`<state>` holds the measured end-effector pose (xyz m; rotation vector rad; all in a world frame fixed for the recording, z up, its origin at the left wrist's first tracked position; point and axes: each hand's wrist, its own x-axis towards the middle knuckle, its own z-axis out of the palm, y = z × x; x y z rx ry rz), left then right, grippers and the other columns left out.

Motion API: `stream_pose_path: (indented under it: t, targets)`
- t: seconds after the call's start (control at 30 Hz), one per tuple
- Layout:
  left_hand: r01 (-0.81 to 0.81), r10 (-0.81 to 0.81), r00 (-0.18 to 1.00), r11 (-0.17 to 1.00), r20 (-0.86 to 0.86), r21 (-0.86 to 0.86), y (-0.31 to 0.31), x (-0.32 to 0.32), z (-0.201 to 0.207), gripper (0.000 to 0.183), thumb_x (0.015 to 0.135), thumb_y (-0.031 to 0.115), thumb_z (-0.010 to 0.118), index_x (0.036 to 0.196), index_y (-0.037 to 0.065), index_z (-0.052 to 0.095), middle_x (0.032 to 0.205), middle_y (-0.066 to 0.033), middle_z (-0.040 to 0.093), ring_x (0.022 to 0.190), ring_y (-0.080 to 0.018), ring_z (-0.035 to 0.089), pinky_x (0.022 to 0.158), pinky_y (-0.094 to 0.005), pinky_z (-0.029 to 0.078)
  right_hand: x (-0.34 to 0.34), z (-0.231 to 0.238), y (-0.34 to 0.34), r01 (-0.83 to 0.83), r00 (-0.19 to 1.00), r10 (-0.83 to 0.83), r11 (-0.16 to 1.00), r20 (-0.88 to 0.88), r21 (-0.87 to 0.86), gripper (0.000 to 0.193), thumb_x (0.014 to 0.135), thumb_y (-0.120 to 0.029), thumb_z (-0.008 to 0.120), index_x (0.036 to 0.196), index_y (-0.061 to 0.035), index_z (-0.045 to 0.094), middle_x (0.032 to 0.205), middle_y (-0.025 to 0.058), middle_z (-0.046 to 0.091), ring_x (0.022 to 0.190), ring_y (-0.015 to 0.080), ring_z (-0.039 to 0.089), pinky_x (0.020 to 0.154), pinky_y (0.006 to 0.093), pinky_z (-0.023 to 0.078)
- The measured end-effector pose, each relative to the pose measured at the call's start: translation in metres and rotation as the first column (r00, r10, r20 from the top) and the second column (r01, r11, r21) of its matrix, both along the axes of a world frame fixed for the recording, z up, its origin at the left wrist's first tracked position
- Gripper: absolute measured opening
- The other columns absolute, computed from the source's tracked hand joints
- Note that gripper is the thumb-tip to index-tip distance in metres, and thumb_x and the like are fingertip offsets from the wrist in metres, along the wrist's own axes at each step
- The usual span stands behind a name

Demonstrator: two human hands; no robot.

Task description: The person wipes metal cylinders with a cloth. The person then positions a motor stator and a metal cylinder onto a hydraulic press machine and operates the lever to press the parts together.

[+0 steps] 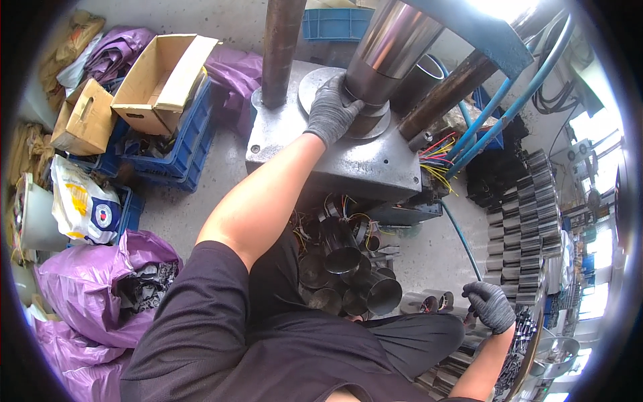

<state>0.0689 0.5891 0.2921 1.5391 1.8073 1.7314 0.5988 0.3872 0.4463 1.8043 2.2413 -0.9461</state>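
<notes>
My left hand [329,112], in a grey knitted glove, is closed round the side of a dark metal cylinder [368,86]. The cylinder stands on a round plate [308,87] on the press bed [278,137], directly under the shiny press ram [395,40]. My thumb lies across the cylinder's near side, while the far fingers are partly hidden. At the lower right, my gloved right hand [491,307] is curled beside my knee. A thin blue-green rod or hose [462,240] runs from the press base to the top edge of that hand. What those fingers hold, if anything, is hidden.
Several dark metal tubes [383,295] lie below the press, near loose wires. Stacked metal cylinders [526,228] line the right. Blue hoses [512,114] and a steel column [274,53] flank the ram. Blue crates [171,161], cardboard boxes and purple sacks [87,281] fill the left.
</notes>
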Motion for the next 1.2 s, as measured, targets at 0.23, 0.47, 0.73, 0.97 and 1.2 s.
stream_pose_path:
  t: [0.23, 0.47, 0.73, 0.97, 1.2]
  targets:
    - [-0.022, 0.021, 1.000, 1.000, -0.010, -0.010, 0.002, 0.000, -0.002, 0.070, 0.084, 0.016, 0.088, 0.145, -0.002, 0.057, 0.134, -0.0245, 0.070, 0.129, -0.0384, 0.065, 0.115, -0.0452, 0.049, -0.004, 0.002, -0.001, 0.076, 0.996, -0.077, 0.997, -0.035, -0.033, 0.024, 0.101, -0.008, 0.064, 0.121, 0.0027, 0.074, 0.102, 0.0120, 0.079, 0.076, 0.0166, 0.073, 0.066, 0.0327, 0.060]
    - [-0.024, 0.024, 1.000, 0.999, 0.010, 0.024, 0.008, -0.001, -0.010, 0.068, 0.083, 0.020, 0.088, 0.141, 0.001, 0.059, 0.132, -0.0237, 0.069, 0.128, -0.0410, 0.064, 0.113, -0.0486, 0.049, 0.001, -0.003, 0.000, 0.135, 0.985, -0.133, 0.991, -0.109, 0.011, 0.025, 0.101, -0.005, 0.063, 0.123, 0.0026, 0.073, 0.102, 0.0118, 0.079, 0.072, 0.0160, 0.072, 0.065, 0.0325, 0.060]
    - [-0.029, 0.029, 1.000, 0.999, 0.005, 0.040, 0.009, -0.002, -0.012, 0.067, 0.083, 0.022, 0.088, 0.140, 0.002, 0.060, 0.132, -0.0237, 0.069, 0.128, -0.0420, 0.063, 0.114, -0.0497, 0.048, 0.001, -0.002, 0.000, 0.248, 0.951, -0.230, 0.967, -0.208, 0.061, 0.027, 0.102, -0.005, 0.062, 0.125, 0.0017, 0.073, 0.106, 0.0110, 0.080, 0.075, 0.0167, 0.072, 0.066, 0.0320, 0.059]
    - [-0.013, 0.013, 1.000, 0.999, 0.009, 0.046, 0.006, -0.001, -0.008, 0.067, 0.084, 0.020, 0.088, 0.141, 0.001, 0.060, 0.132, -0.0239, 0.070, 0.127, -0.0411, 0.065, 0.113, -0.0481, 0.049, 0.001, -0.001, 0.001, 0.238, 0.956, -0.239, 0.971, -0.169, -0.022, 0.027, 0.103, -0.006, 0.062, 0.127, 0.0019, 0.072, 0.104, 0.0093, 0.080, 0.075, 0.0154, 0.071, 0.065, 0.0312, 0.059]
    - [-0.011, 0.011, 1.000, 1.000, 0.029, 0.021, 0.006, -0.001, -0.008, 0.065, 0.083, 0.021, 0.087, 0.140, 0.001, 0.061, 0.131, -0.0236, 0.070, 0.126, -0.0419, 0.065, 0.112, -0.0490, 0.050, -0.001, 0.000, -0.001, 0.047, 0.998, -0.048, 0.999, -0.042, -0.022, 0.028, 0.102, -0.004, 0.062, 0.127, 0.0027, 0.072, 0.104, 0.0121, 0.080, 0.076, 0.0157, 0.072, 0.066, 0.0318, 0.059]
